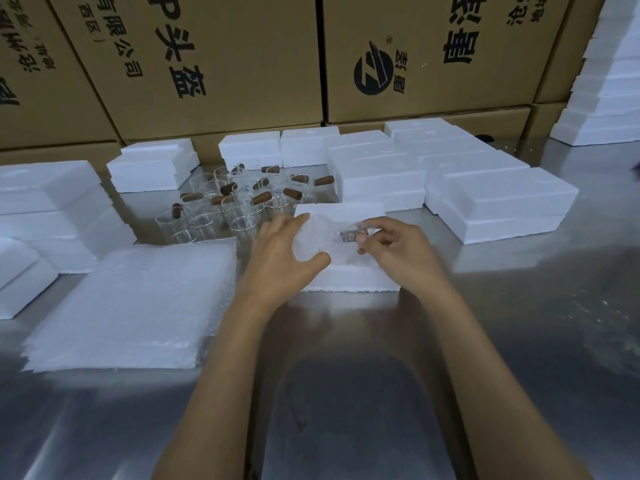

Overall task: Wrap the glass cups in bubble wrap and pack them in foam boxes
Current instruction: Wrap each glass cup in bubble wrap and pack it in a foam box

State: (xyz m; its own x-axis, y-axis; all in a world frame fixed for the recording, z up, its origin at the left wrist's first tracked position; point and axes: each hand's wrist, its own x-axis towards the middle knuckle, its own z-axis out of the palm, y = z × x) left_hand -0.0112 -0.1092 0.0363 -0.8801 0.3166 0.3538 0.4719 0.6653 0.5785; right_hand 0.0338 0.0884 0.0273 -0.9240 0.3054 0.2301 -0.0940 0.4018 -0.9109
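Both hands are over the open foam box [349, 282] at the middle of the steel table [519, 341], and in it lies a glass cup swaddled in bubble wrap [322, 239], its brown handle [346, 235] showing dimly through the plastic. The left hand [284, 258] cups the wrapped cup from the left, fingers curved over the top and thumb hooked under the near side. The right hand [394, 244] has its fingers curled, thumb and forefinger pinching the wrap just beside the handle. Behind the box stands a cluster of bare glass cups [228, 209] with brown handles, upright and crowded together. To the left lies a stack of bubble wrap sheets [131, 306], flat on the table. Closed foam boxes [498, 202] are piled left, behind and right, with printed cardboard cartons [214, 64] walling the back.
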